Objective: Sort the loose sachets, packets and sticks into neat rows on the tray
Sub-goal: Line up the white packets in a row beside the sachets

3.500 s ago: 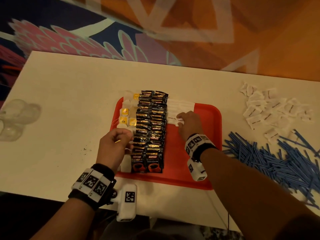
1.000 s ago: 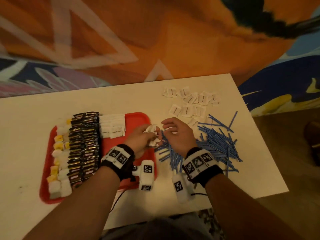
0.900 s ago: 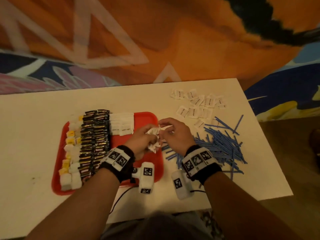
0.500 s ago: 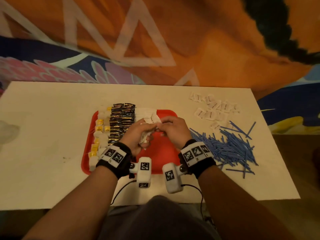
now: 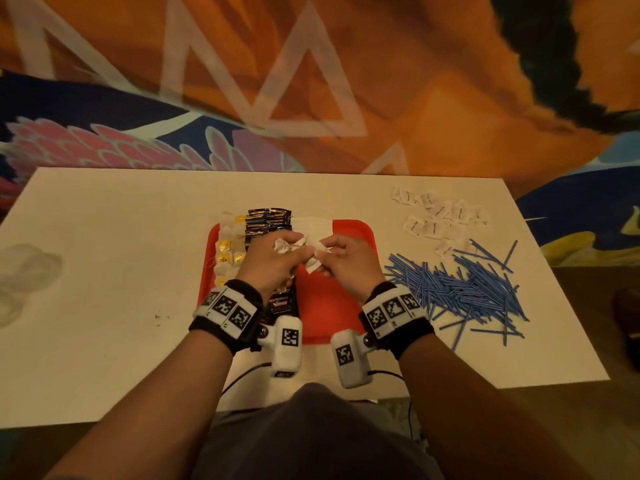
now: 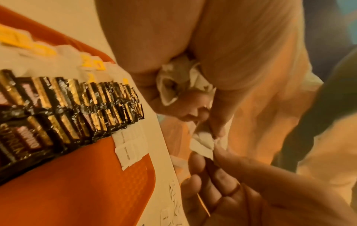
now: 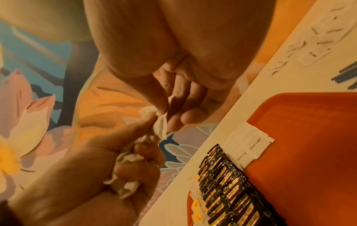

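Note:
Over the red tray (image 5: 346,306) my left hand (image 5: 294,251) grips a crumpled bunch of white sachets (image 5: 286,244), which also shows in the palm (image 6: 173,81). My right hand (image 5: 322,258) pinches one white sachet (image 7: 161,126) at the edge of that bunch, thumb against fingers. On the tray lie rows of tea bags (image 5: 225,251), black coffee packets (image 5: 266,220) and a short row of brown sugar sachets (image 7: 249,149). Loose white sachets (image 5: 436,216) and a heap of blue sticks (image 5: 464,289) lie on the table to the right.
The white table (image 5: 121,271) ends just beyond the sticks on the right and near my body in front. A clear plastic thing (image 5: 24,275) sits at the far left edge. The tray's right half (image 7: 309,152) is bare red.
My hands left the tray, gathered white sachets from the pile on the right, and have come back over the tray. The left hand now holds the bunch and the right picks at it.

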